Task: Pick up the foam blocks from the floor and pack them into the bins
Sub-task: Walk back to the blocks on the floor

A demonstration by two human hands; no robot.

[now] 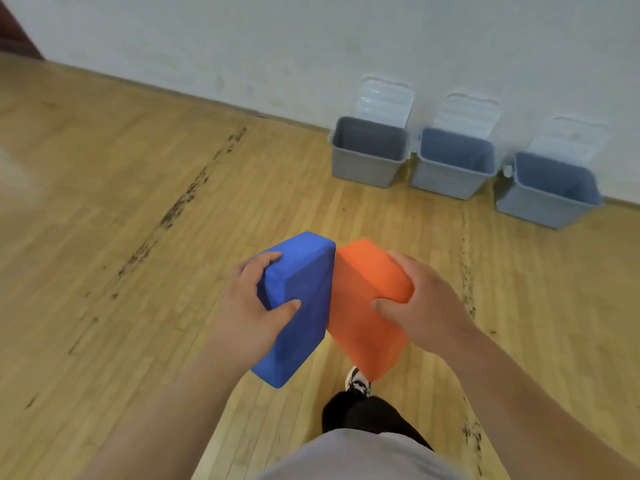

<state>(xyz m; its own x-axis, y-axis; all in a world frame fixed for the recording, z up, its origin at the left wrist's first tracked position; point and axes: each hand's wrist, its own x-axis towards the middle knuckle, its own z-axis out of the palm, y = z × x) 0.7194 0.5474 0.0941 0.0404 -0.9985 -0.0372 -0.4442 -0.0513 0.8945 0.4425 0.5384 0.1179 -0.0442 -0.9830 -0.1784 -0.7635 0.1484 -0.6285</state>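
Blue block (311,282) against orange block (367,275)

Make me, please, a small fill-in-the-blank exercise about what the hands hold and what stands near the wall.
1. The left hand holds the ___ block.
2. The right hand holds the ___ block.
3. ___ grey bins stand in a row.
4. Behind each bin a clear lid leans on the ___.

Missing words: blue; orange; three; wall
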